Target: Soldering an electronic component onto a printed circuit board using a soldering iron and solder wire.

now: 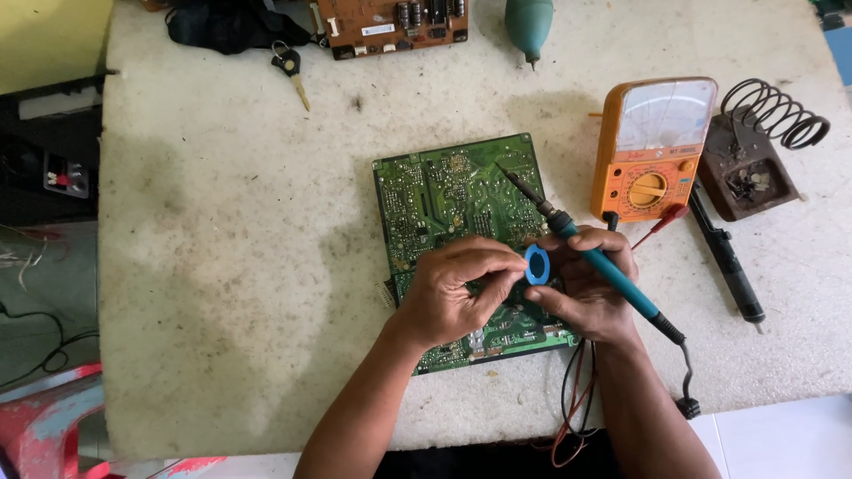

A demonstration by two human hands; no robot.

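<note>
Right, the right hand (590,288) is curled snugly around a teal-handled soldering iron (603,266), its slim dark metal tip slanting up and left over the green circuit board (457,239), which lies flat on the rough, speckled white table (231,266). The left hand (448,288) pinches a small blue ring-shaped spool (537,264) between thumb and fingertips, pressed close against the right hand just above the board's lower half. Off to the right sits a boxy orange multimeter (652,151) with a pale dial face, beside a rusty brown stand topped by a black coiled wire holder (777,115). A slender black tool (728,257) lies just below them.
</note>
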